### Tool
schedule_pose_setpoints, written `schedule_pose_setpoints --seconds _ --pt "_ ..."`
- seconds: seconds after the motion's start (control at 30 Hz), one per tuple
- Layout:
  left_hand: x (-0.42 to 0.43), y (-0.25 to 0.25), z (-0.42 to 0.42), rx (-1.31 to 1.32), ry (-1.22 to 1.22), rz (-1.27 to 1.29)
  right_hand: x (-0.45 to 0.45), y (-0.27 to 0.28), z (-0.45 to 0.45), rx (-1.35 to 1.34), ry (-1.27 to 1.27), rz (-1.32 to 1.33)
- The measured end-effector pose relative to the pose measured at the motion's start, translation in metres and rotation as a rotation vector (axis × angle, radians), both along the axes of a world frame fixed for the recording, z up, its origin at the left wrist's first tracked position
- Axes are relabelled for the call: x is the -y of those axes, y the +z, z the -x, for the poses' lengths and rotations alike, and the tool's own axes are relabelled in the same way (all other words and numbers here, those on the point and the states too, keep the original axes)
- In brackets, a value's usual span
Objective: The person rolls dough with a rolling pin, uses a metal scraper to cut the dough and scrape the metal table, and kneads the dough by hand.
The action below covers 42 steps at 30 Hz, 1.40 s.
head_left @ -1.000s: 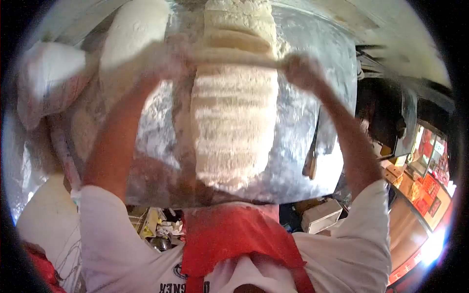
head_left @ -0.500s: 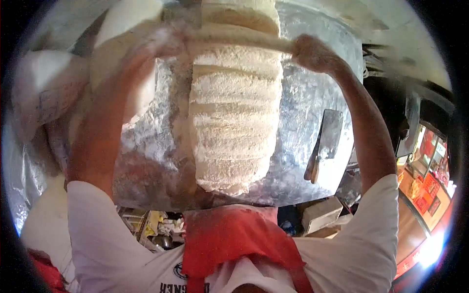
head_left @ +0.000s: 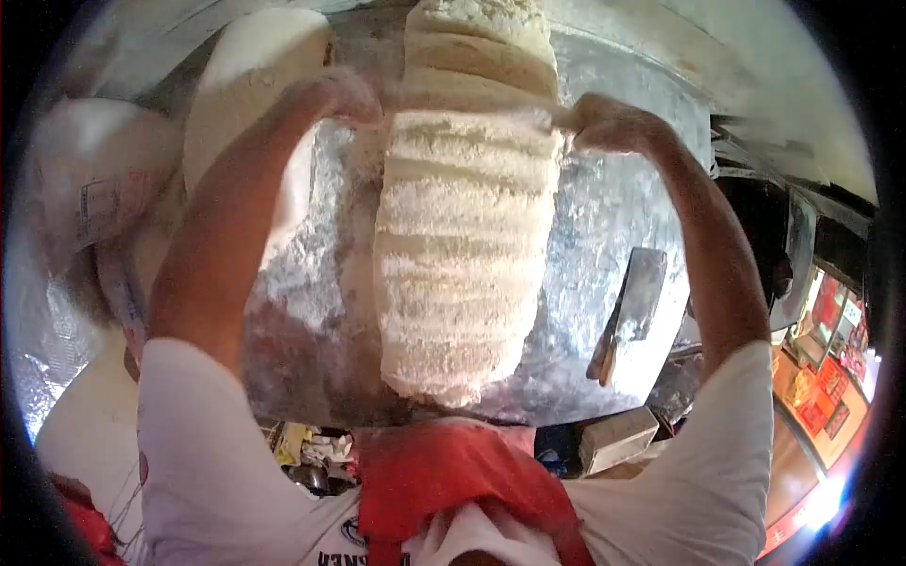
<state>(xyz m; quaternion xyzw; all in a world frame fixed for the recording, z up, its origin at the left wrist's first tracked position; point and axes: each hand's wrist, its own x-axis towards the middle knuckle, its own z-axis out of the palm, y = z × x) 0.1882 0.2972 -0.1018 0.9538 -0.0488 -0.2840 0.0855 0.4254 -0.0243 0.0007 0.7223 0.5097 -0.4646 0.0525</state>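
A long slab of floured dough point(head_left: 462, 236) with several crosswise ridges lies on the metal table. Across its upper part runs a rolling pin point(head_left: 477, 106), floury and partly blurred against the dough. My left hand point(head_left: 344, 97) is closed round the pin's left end, just beyond the dough's left edge. Around the other end, right of the slab, my right hand point(head_left: 609, 123) is wrapped. A cleaver point(head_left: 642, 294) with a wooden handle lies right of the dough, its handle toward me.
A smooth pale dough mass point(head_left: 250, 80) lies at the upper left, beside a white sack point(head_left: 109, 179). The metal table's surface point(head_left: 316, 368) is dusted with flour. A box point(head_left: 618, 441) and various items stand below the near edge.
My hands and the rolling pin have moved a little back toward me since half a second ago. The dough, cleaver and table sit slightly lower in the view.
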Motion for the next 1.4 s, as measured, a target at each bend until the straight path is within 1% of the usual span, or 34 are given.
schedule_pose_setpoints --seconds 0.03,0.07,0.1,0.17,0.2,0.23,0.33,0.4,0.43,0.5,0.53,0.57,0.6,0.63,0.67,0.7,0.73,0.77,0.8,0.83,0.87,0.93,0.97,1.0,1.03,1.07,1.1,1.13,1.17,1.2,1.23,1.3,1.33,1.4 --pt "-0.013 -0.020 0.002 0.109 -0.389 0.030 -0.008 0.001 -0.011 0.229 -0.050 0.068" --pt "0.002 -0.033 0.012 0.092 -0.396 0.064 0.012 -0.040 -0.020 0.478 0.079 -0.118" --pt "0.020 -0.035 0.022 0.438 -0.255 -0.102 0.027 -0.080 -0.032 0.738 0.216 -0.323" --pt "0.049 -0.031 0.036 1.117 0.072 -0.482 0.036 -0.080 0.018 0.728 -0.202 -0.461" --pt "0.067 0.009 0.008 0.493 0.377 -0.342 0.031 -0.083 0.024 0.735 -0.296 -0.437" --pt "0.066 0.001 0.011 0.475 0.380 -0.339 0.030 -0.092 0.025 0.719 -0.292 -0.429" --pt "0.055 -0.020 0.008 0.759 0.246 -0.505 0.027 -0.084 0.020 0.743 -0.311 -0.531" --pt "0.044 -0.050 0.016 1.018 0.233 -0.350 0.023 -0.076 0.024 0.664 -0.338 -0.568" --pt "0.045 -0.026 0.009 1.014 0.232 -0.351 0.019 -0.086 0.004 0.723 -0.102 -0.348" --pt "0.034 0.033 -0.029 -0.225 0.106 -0.220 -0.007 -0.054 -0.032 0.140 0.003 0.073" --pt "0.017 0.032 -0.034 -0.221 0.107 -0.226 -0.017 -0.025 -0.034 0.165 -0.026 -0.015" --pt "-0.004 0.021 -0.033 0.078 0.180 -0.130 -0.021 -0.008 -0.033 0.183 -0.056 -0.091" --pt "-0.021 0.002 -0.031 0.365 0.249 -0.014 -0.019 -0.021 -0.046 0.387 0.009 -0.168" --pt "-0.020 0.001 -0.039 0.658 0.326 0.100 -0.017 -0.032 -0.038 0.384 0.008 -0.149" --pt "-0.020 -0.003 -0.047 0.656 0.332 0.110 -0.016 -0.048 -0.025 0.600 -0.107 -0.308" --pt "0.013 0.039 -0.052 0.823 0.218 -0.075 -0.015 -0.066 -0.017 0.805 -0.225 -0.462" --pt "0.030 0.056 -0.059 0.984 0.091 -0.261 -0.016 -0.086 -0.029 0.861 -0.222 -0.437" --pt "0.020 0.029 -0.062 0.978 0.096 -0.253 -0.020 -0.092 -0.029 0.856 -0.217 -0.428" --pt "0.004 -0.002 -0.061 0.676 0.306 -0.328 -0.027 -0.087 -0.022 0.805 -0.224 -0.451" --pt "0.004 0.003 -0.066 0.384 0.498 -0.397 -0.030 -0.077 -0.020 0.770 -0.241 -0.481" --pt "0.008 0.014 -0.071 0.202 0.433 -0.469 -0.030 -0.080 -0.028 0.790 -0.244 -0.500" --pt "-0.054 -0.070 -0.051 0.640 0.354 -0.224 -0.024 -0.094 -0.036 0.817 -0.292 -0.444" --pt "-0.080 -0.104 -0.041 0.832 0.269 -0.118 -0.028 -0.067 -0.024 0.800 -0.153 -0.338" --pt "0.023 0.020 -0.044 0.728 0.904 0.428 -0.024 -0.068 -0.030 0.647 -0.042 -0.221" --pt "0.026 0.051 -0.028 0.497 0.671 0.170 -0.023 -0.071 -0.042 0.504 0.069 -0.113" --pt "0.028 0.070 -0.016 0.258 0.442 -0.078 -0.002 -0.054 -0.026 0.497 0.196 -0.190" --pt "0.074 0.118 0.002 0.040 0.696 0.042 0.039 -0.033 0.013 0.473 0.323 -0.247" --pt "0.090 0.131 0.032 -0.113 0.874 0.333 0.083 -0.029 0.058 0.491 0.088 -0.450" --pt "0.122 0.107 0.073 0.047 0.512 0.142 0.099 -0.011 0.110 0.741 0.218 -0.116" --pt "0.148 0.065 0.106 0.208 0.147 -0.049 0.125 -0.054 0.136 0.369 -0.187 -0.056" --pt "0.152 0.037 0.125 0.190 0.143 -0.033 0.146 -0.083 0.147 0.605 -0.188 -0.670" --pt "0.151 0.007 0.149 0.733 0.168 -0.170 0.136 -0.071 0.146 0.498 -0.263 -0.495" --pt "0.154 0.008 0.141 0.730 0.211 -0.208 0.132 -0.067 0.147 0.486 -0.286 -0.390" --pt "0.144 -0.011 0.132 0.641 0.297 -0.119 0.132 -0.070 0.145 0.543 -0.312 -0.462"
